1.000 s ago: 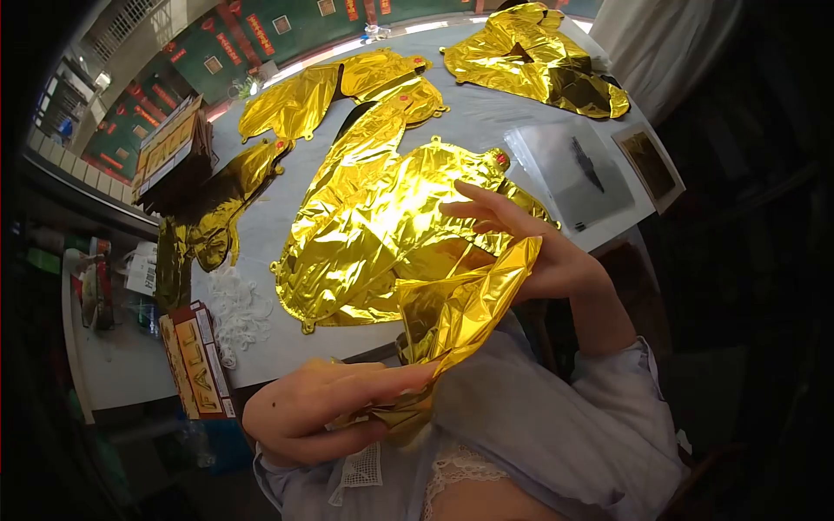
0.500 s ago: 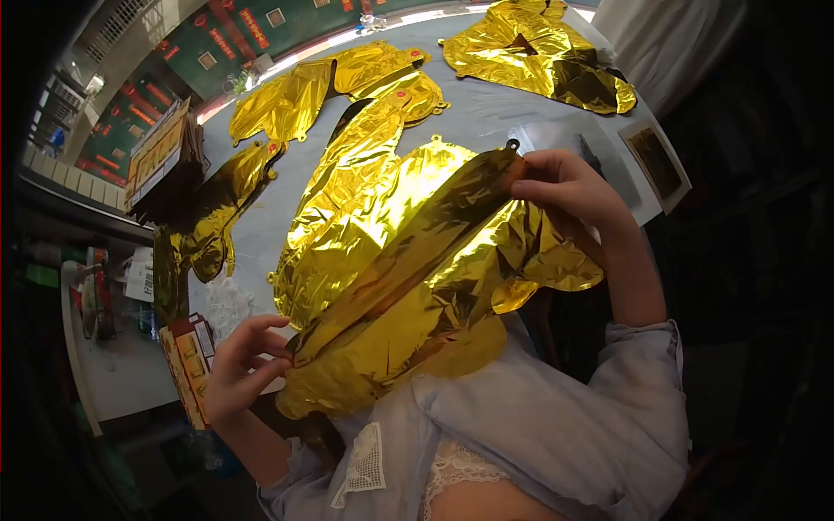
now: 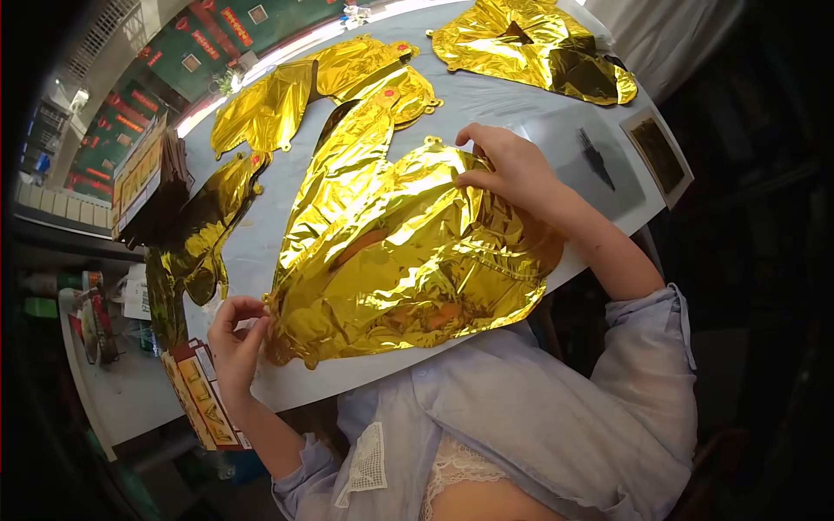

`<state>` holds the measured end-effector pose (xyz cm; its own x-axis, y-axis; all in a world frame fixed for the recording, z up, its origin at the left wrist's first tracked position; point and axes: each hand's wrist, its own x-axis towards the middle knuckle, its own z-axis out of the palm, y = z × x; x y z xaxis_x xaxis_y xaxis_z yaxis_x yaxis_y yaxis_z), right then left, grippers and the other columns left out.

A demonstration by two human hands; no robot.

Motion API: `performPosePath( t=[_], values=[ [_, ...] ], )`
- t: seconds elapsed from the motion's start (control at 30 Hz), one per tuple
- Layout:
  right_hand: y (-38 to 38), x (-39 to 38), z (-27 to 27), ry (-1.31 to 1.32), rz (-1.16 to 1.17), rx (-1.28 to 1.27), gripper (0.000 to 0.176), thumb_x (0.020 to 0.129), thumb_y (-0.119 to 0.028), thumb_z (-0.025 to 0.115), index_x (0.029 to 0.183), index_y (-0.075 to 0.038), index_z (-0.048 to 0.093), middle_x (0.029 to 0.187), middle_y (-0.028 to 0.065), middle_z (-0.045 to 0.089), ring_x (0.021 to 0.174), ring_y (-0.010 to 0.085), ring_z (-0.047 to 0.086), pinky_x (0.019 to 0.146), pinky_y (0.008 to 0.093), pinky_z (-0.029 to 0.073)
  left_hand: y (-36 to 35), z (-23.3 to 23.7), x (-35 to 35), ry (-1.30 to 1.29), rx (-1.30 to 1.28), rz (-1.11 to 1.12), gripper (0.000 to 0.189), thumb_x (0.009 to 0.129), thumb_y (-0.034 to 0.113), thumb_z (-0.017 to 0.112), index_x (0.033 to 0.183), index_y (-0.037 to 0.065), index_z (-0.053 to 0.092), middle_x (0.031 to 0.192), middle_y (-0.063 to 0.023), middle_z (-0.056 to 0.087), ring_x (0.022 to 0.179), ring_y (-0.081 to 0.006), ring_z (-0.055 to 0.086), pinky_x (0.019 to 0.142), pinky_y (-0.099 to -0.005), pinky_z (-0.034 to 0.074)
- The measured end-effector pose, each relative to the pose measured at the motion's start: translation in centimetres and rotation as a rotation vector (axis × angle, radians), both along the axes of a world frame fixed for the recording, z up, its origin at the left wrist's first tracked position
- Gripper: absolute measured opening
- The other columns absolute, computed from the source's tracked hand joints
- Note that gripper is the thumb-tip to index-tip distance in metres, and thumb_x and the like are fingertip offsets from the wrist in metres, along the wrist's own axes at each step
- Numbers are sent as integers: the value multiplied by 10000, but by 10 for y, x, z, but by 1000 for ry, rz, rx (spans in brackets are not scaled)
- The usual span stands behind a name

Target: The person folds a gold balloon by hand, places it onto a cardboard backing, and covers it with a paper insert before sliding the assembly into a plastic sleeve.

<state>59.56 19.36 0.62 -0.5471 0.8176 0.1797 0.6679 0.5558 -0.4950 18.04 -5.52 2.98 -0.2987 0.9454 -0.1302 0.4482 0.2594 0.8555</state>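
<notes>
A flat, deflated gold foil balloon (image 3: 408, 286) lies creased across the near part of the table, over another gold foil piece (image 3: 326, 187). My left hand (image 3: 239, 347) pinches its lower left corner between thumb and fingertips. At its upper right edge is my right hand (image 3: 517, 174), thumb on the foil and index finger curled past the edge, the foil between them. The other fingertips of my right hand are hidden. Small round tabs stick out along the foil edges.
More flat gold foil pieces lie on the grey table (image 3: 261, 204): one at the far right (image 3: 530, 48), one at the far left (image 3: 269, 108). Cardboard boxes (image 3: 143, 187) stand at the left edge. A card with a dark panel (image 3: 658, 156) sits at the right edge.
The foil balloon has come down from a raised, folded position and spread flatter on the table. Both hands have shifted left, and my right thumb and index finger are further apart.
</notes>
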Motion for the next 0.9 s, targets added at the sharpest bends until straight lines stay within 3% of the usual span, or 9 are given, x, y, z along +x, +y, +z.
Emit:
performPosePath(
  t=[0.23,0.3,0.33,0.7,0.8,0.87,0.9],
  values=[
    [1,-1,-1,-33,41,143,448,821,-318,845,1197,-145,674,1086,79,629,1097,306,623,915,432,520,-3,-11,-3,3,39,56,158,929,-76,711,1058,10,680,1001,-22,701,886,-89,674,768,-236,540],
    [0,-3,0,-50,91,225,462,861,-315,842,1262,-139,696,1122,78,621,1081,299,602,961,428,475,-2,-11,-3,7,41,65,155,932,-73,711,1058,11,681,999,-22,706,874,-89,675,767,-235,539],
    [1,-4,0,-67,103,200,459,878,-289,824,1298,-150,705,1175,71,614,1124,292,584,989,435,454,-2,-10,-1,-12,19,95,151,935,-71,708,1059,11,681,997,-21,710,863,-88,676,764,-234,540],
    [4,-9,-6,-108,183,198,343,936,-279,727,1249,-140,744,1183,73,632,1180,264,578,1039,442,397,-3,-22,-6,-17,17,157,133,948,-69,707,1053,9,684,985,-11,704,822,-80,668,740,-238,540],
    [5,-9,-8,-99,179,194,342,934,-284,726,1242,-136,746,1184,73,630,1183,257,577,1042,439,389,-2,-23,2,38,51,176,127,941,-80,709,1030,8,689,1007,-30,702,847,-104,674,736,-257,552],
    [5,-8,-9,-92,176,194,341,933,-285,725,1240,-136,746,1185,73,629,1183,254,577,1043,439,387,0,-18,12,331,132,154,117,932,-81,713,1010,4,697,1065,-64,710,907,-148,691,731,-282,569],
    [4,-8,-8,-92,172,188,340,933,-282,724,1239,-135,745,1187,72,628,1184,253,578,1044,440,386,2,-14,20,331,131,154,117,932,-81,713,1010,4,697,1065,-64,710,907,-148,691,731,-282,569]
  ],
)
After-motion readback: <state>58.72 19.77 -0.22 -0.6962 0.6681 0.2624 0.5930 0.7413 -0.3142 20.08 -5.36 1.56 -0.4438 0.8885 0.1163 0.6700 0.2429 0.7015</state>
